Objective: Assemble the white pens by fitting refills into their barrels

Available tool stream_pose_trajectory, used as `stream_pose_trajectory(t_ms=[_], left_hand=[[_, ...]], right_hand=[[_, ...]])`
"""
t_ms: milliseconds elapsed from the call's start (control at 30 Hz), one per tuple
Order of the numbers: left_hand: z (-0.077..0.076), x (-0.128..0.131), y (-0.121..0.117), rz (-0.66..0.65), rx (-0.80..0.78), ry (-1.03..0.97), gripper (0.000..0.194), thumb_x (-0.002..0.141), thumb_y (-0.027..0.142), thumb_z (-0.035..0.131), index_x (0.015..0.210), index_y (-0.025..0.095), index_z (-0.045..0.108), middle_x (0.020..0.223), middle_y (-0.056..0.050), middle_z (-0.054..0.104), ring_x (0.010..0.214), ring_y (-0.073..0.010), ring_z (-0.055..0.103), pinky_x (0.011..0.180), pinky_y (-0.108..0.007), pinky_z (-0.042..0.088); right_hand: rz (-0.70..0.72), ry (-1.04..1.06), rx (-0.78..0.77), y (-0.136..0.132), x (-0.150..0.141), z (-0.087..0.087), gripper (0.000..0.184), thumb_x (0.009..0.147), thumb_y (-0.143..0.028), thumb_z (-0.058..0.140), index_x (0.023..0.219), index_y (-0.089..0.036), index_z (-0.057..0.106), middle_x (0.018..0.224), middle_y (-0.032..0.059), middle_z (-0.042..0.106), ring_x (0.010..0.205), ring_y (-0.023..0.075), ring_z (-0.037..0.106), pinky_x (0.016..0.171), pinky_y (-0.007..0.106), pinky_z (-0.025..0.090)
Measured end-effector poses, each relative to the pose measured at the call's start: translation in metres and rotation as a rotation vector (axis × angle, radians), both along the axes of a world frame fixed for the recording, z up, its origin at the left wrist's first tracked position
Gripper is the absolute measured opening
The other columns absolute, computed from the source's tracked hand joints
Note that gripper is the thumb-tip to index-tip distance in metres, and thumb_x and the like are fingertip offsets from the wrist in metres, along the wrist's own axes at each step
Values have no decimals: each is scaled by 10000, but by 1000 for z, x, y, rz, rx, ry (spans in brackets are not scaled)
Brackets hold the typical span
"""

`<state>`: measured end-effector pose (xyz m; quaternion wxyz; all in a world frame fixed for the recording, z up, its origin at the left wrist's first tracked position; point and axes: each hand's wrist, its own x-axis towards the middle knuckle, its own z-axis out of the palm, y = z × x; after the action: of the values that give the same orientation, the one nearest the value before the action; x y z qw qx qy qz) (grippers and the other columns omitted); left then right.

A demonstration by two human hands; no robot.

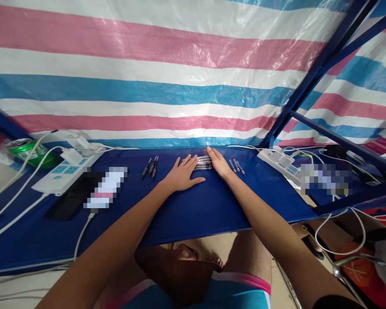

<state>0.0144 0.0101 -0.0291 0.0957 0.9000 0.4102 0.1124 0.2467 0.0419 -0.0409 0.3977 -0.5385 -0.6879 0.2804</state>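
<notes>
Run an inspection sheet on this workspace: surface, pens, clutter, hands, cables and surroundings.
Surface: blue table top, flat, no damage visible.
Job's things: pen bundle between the hands; left pen group and right pen group, three pens each, lying apart from it.
Clutter: green can on its side at the left end; black slab, probably a phone, beside a blurred patch.
Hands: left hand flat on the table beside the bundle; right hand lying against the bundle's right end.
Cables: white cables run from the left strip; more run from the right strip.
Surroundings: striped tarp behind, blue metal frame at right.
</notes>
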Motion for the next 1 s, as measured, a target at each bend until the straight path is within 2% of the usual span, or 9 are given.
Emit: stream_pose_trajectory(t_ms=[100, 200, 300, 400, 567, 700, 800, 867, 1000], left_hand=[[3, 0, -2, 4, 3, 2, 961, 990, 861, 347, 1755, 301, 191, 1807, -47, 193, 1682, -364, 118, 1347, -659, 60], [5, 0, -4, 3, -6, 9, 953, 994, 858, 333, 1752, 295, 208, 1807, -46, 195, 1680, -377, 118, 1345, -658, 65], [5, 0, -3, -8, -8, 11, 932, 1005, 845, 319, 1754, 302, 198, 1808, -41, 188, 1681, -372, 116, 1347, -648, 63], [4, -1, -2, -7, -5, 10, 900, 1022, 822, 309, 1756, 319, 177, 1812, -30, 175, 1684, -358, 107, 1351, -632, 61], [2, -2, -2, 4, 27, -22, 901, 1046, 787, 303, 1766, 281, 107, 1825, -42, 105, 1691, -335, 61, 1358, -578, 101], [7, -2, -9, 67, 120, -37, 814, 1098, 679, 284, 1757, 221, 151, 1824, -89, 135, 1688, -337, 79, 1348, -559, 136], [21, -8, -14, 139, 233, 2, 705, 1121, 552, 339, 1720, 185, 281, 1778, -138, 285, 1645, -351, 217, 1317, -537, 223], [34, -17, -14, 254, 285, 26, 616, 1120, 469, 371, 1653, 163, 409, 1659, -182, 460, 1541, -365, 383, 1240, -520, 349], [59, -44, -9, 495, 264, 137, 483, 1081, 453, 464, 1388, 125, 640, 1387, -215, 634, 1325, -397, 555, 1112, -511, 468]], right_hand=[[-92, -69, 115, -3, 17, 7, 598, 1063, -655, 473, 1415, -215, 673, 1419, 119, 717, 1342, 328, 636, 1184, 471, 467], [-212, -264, 244, -5, 45, 12, 385, 1048, -493, 556, 1156, -204, 786, 1228, 145, 776, 1262, 371, 637, 1221, 539, 391], [-291, -370, 208, -10, 70, 11, 281, 1013, -416, 605, 1038, -207, 792, 1095, 145, 787, 1135, 375, 659, 1174, 596, 395], [-362, -446, 123, -16, 79, 7, 248, 964, -451, 681, 949, -225, 782, 987, 144, 772, 1152, 398, 621, 1121, 614, 414], [-332, -492, -11, -20, 69, 12, 266, 951, -475, 724, 1015, -221, 776, 1033, 156, 757, 1212, 413, 575, 1086, 589, 417], [-485, -653, -6, -24, 74, 22, 291, 999, -429, 662, 1146, -191, 745, 1210, 172, 724, 1259, 403, 557, 1074, 545, 419], [-533, -762, -88, -27, 79, 24, 301, 1008, -391, 655, 1206, -176, 727, 1291, 187, 699, 1268, 399, 571, 1061, 515, 421], [-502, -787, -138, -29, 78, 22, 296, 1019, -380, 642, 1220, -179, 723, 1295, 188, 700, 1244, 387, 600, 1048, 502, 428], [-455, -788, -132, -27, 70, 20, 297, 1040, -394, 616, 1219, -184, 727, 1269, 181, 709, 1211, 364, 638, 1042, 488, 436]])
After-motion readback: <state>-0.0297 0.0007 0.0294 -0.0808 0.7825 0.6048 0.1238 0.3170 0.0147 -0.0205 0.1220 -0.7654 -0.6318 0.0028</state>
